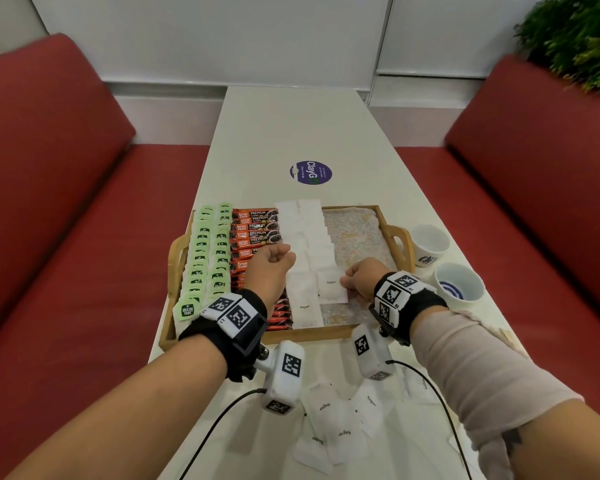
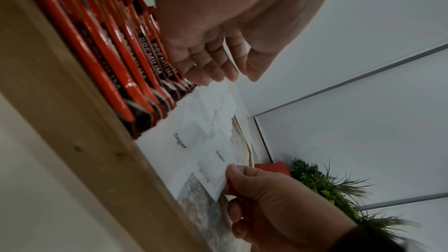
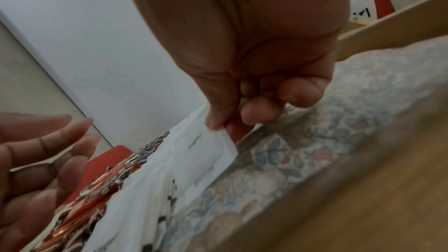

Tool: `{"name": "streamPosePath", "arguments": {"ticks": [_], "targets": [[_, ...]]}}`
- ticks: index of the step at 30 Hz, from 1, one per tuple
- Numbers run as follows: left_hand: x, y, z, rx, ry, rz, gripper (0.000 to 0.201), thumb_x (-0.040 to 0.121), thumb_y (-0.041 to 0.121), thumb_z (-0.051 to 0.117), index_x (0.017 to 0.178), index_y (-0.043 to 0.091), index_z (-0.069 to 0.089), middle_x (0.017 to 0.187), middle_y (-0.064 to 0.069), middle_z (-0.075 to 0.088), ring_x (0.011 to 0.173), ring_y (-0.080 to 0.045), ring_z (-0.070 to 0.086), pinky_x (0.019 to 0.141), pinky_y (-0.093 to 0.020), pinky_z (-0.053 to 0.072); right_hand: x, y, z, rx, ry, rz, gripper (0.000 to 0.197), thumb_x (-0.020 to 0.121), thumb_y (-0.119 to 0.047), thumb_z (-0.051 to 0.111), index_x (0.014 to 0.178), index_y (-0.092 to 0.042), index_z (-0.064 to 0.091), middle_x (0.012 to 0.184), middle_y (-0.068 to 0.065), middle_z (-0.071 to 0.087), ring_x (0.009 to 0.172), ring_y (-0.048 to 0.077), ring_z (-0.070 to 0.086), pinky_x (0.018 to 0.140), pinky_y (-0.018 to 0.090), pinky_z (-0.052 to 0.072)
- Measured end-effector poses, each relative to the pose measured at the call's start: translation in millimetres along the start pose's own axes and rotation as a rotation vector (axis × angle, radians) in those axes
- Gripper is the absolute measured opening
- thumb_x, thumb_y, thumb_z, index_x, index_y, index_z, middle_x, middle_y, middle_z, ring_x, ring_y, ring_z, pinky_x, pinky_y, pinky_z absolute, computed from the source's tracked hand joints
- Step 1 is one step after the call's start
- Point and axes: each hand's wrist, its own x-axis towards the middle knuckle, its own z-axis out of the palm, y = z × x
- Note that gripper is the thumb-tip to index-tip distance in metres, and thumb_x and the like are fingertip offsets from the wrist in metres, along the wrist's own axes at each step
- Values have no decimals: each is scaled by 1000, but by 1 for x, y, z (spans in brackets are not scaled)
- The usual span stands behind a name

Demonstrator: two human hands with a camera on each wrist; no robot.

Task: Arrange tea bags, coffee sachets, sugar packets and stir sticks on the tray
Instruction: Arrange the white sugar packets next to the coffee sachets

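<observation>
Right hand [image 1: 360, 276] pinches sugar packet [image 1: 332, 285] by its right edge, packet lying leftward against the sugar column; left hand [image 1: 272, 263] loosely curled, holding nothing.

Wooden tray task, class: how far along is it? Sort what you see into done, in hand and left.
Done: green tea bags and orange coffee sachets lie in rows on the wooden tray. In hand: the right hand pinches a white sugar packet at the sugar rows; the left hand hovers empty. Left: loose sugar packets on the white table; no stir sticks visible on the tray.
</observation>
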Motion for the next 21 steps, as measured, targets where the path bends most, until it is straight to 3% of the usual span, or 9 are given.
{"name": "streamPosePath", "arguments": {"ticks": [7, 11, 13, 14, 16, 19, 21], "targets": [[5, 1, -1, 18, 18, -2, 19, 94, 10, 54, 112, 15, 57, 115, -2, 58, 97, -14, 53, 91, -32, 45, 2, -5, 5, 4, -18, 41, 19, 91, -14, 61, 74, -8, 56, 71, 7, 62, 53, 18, 55, 49, 25, 46], [5, 1, -2, 25, 16, 0, 21, 94, 10, 54, 115, 13, 57, 115, -2, 58, 98, -13, 53, 92, -32, 45, 3, -11, 7, -119, -18, 21, 16, 91, -19, 60, 80, -8, 59, 84, 10, 68, 73, 23, 65, 63, 23, 54], [3, 1, -2, 28, 13, 3, 21, 94, 10, 54, 115, 13, 57, 113, -1, 58, 98, -13, 52, 94, -34, 45, 2, -12, 9, -187, 8, 27, 18, 90, -23, 62, 88, -5, 62, 96, 14, 71, 87, 28, 67, 76, 31, 55], [2, 2, -2, 29, 10, 5, 21, 94, 9, 54, 115, 13, 57, 111, 0, 57, 98, -13, 52, 94, -34, 46, 1, -12, 9, -205, 15, 31, 19, 89, -24, 62, 89, -4, 62, 99, 15, 71, 86, 29, 67, 79, 34, 54], [-1, 2, -2, 37, -1, 14, 21, 94, 9, 54, 115, 13, 57, 106, 2, 57, 95, -12, 53, 86, -30, 48, -3, -12, 9, -226, 26, 26, 21, 87, -27, 63, 87, -6, 62, 96, 14, 71, 80, 27, 63, 79, 34, 53], [-11, 4, -2, 59, -31, 31, 18, 95, 10, 53, 112, 15, 56, 100, 4, 55, 84, -9, 52, 65, -21, 46, -12, -10, 4, -215, 55, 3, 25, 88, -31, 62, 88, -6, 66, 91, 11, 71, 85, 27, 66, 83, 34, 55], [-19, 3, -2, 86, -51, 44, 16, 95, 10, 53, 110, 16, 56, 97, 2, 55, 81, -9, 52, 62, -21, 45, -21, -8, -1, -182, 77, -34, 23, 90, -31, 60, 82, -9, 60, 94, 11, 69, 84, 26, 63, 83, 35, 53]]}}
